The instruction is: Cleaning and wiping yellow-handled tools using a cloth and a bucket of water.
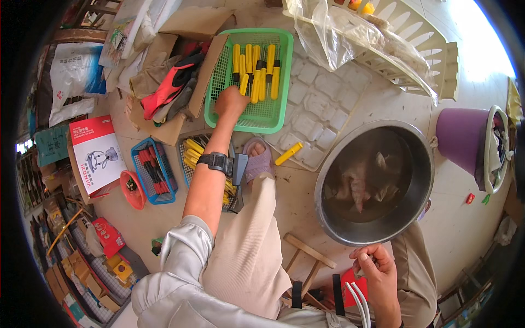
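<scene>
My left hand [231,101] reaches into the green plastic basket [283,119] at its near left side. Its curled fingers grip the lower end of a yellow-handled screwdriver [244,85], whose shaft is hidden by the hand. Several more yellow-and-black screwdrivers [256,84] lie lengthwise in that basket. Near my lap, my right hand [378,266] is closed around a crumpled greyish cloth [361,272], mostly covered by the fingers. Just beyond it stands a metal basin [322,205] of murky water with a soaked cloth [357,188] in it.
A loose yellow handle [289,153] rests by my foot. Under my left forearm, a dark basket [180,143] holds yellow handles. Left are a blue basket [174,188] of red-and-black handles and an orange bowl [141,201]. A purple bucket [459,143] stands right; a wooden stool [309,250] is below.
</scene>
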`<state>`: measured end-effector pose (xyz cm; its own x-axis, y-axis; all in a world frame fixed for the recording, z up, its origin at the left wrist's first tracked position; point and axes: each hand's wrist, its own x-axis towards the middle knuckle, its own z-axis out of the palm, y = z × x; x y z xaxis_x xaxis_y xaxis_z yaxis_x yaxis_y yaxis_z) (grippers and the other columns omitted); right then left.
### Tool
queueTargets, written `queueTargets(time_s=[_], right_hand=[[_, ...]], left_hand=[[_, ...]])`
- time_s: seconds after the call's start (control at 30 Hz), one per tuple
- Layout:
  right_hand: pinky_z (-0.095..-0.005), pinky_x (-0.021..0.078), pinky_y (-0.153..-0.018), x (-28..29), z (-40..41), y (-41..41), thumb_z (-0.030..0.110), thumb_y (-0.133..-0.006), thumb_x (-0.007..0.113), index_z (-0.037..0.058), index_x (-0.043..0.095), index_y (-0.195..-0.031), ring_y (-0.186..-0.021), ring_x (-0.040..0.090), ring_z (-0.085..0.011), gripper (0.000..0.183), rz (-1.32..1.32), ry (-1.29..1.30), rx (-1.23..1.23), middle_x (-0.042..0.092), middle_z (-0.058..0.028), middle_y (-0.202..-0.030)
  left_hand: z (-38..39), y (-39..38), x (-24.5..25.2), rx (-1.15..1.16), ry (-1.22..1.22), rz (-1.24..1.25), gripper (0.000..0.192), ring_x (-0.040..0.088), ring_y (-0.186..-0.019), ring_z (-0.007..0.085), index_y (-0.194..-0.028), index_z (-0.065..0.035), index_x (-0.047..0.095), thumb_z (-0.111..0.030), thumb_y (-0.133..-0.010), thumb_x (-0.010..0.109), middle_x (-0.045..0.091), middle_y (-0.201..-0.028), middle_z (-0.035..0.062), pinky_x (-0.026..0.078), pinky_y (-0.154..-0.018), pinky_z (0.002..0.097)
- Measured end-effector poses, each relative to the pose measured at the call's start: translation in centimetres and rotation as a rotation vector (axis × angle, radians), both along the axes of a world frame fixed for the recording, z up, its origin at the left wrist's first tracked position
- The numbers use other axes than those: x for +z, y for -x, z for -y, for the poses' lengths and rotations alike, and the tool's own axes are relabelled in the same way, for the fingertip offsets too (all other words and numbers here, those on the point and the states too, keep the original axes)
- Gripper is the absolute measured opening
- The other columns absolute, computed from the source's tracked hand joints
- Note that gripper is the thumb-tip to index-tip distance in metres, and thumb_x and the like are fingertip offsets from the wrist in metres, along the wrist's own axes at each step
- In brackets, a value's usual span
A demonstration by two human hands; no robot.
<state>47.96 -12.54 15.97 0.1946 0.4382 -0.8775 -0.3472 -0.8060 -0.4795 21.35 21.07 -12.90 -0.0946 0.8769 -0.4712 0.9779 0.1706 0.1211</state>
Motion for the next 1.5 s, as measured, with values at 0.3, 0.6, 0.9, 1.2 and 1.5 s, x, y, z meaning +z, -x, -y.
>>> queueTargets(time_s=[0.3, 0.6, 0.9, 1.2, 1.5], right_hand=[[-0.0219, 0.045, -0.064, 0.0, 0.2, 0.0, 0.007, -0.094, 0.054, 0.0027, 0.058, -0.091, -0.072, 0.055, -0.0083, 0.006, 0.018, -0.001, 0.008, 0.063, -0.0071, -0.091], [-0.0212, 0.045, -0.064, 0.2, -0.2, 0.2, 0.008, -0.094, 0.055, 0.0029, 0.058, -0.092, -0.072, 0.055, -0.0079, 0.006, 0.012, 0.008, -0.003, 0.063, -0.0074, -0.091], [-0.0214, 0.0453, -0.063, 0.1, 0.1, 0.0, 0.008, -0.093, 0.055, 0.0026, 0.058, -0.092, -0.072, 0.055, -0.0084, 0.006, 0.012, 0.006, -0.017, 0.063, -0.0075, -0.092], [-0.0223, 0.0462, -0.064, 0.3, 0.0, -0.1, 0.007, -0.093, 0.055, 0.0024, 0.057, -0.091, -0.072, 0.056, -0.0088, 0.006, -0.001, 0.001, -0.015, 0.063, -0.0079, -0.093], [-0.0227, 0.046, -0.068, 0.5, -0.1, -0.1, 0.007, -0.093, 0.055, 0.0021, 0.058, -0.091, -0.073, 0.056, -0.0091, 0.006, 0.017, 0.024, 0.005, 0.063, -0.008, -0.093]], left_hand=[[0.0, 2.9, 0.9, 0.14, -0.082, 0.397, 0.032, 0.066, -0.073, 0.0312, -0.088, 0.0004, 0.067, -0.025, -0.069, 0.07, 0.067, -0.078, 0.0186, 0.05, -0.068, 0.0407], [0.9, 1.0, 2.8, -0.199, -0.056, 0.626, 0.037, 0.064, -0.069, 0.0252, -0.096, -0.0002, 0.068, -0.027, -0.071, 0.076, 0.067, -0.077, 0.0149, 0.049, -0.068, 0.0358], [0.7, 1.1, 7.4, -0.618, -0.732, 0.352, 0.033, 0.063, -0.085, 0.0213, -0.104, -0.0206, 0.07, -0.002, -0.077, 0.065, 0.056, -0.092, 0.0034, 0.051, -0.068, 0.0356], [0.7, 2.1, 2.9, -0.906, -0.677, -0.15, 0.023, 0.062, -0.067, 0.021, -0.094, -0.022, 0.068, -0.012, -0.076, 0.058, 0.055, -0.084, 0.0028, 0.052, -0.051, 0.0328], [-0.3, 4.3, 0.8, -0.718, -0.638, -0.275, 0.033, 0.063, -0.068, 0.0292, -0.113, -0.0155, 0.061, -0.009, -0.081, 0.054, 0.057, -0.095, 0.008, 0.055, -0.057, 0.0384]])
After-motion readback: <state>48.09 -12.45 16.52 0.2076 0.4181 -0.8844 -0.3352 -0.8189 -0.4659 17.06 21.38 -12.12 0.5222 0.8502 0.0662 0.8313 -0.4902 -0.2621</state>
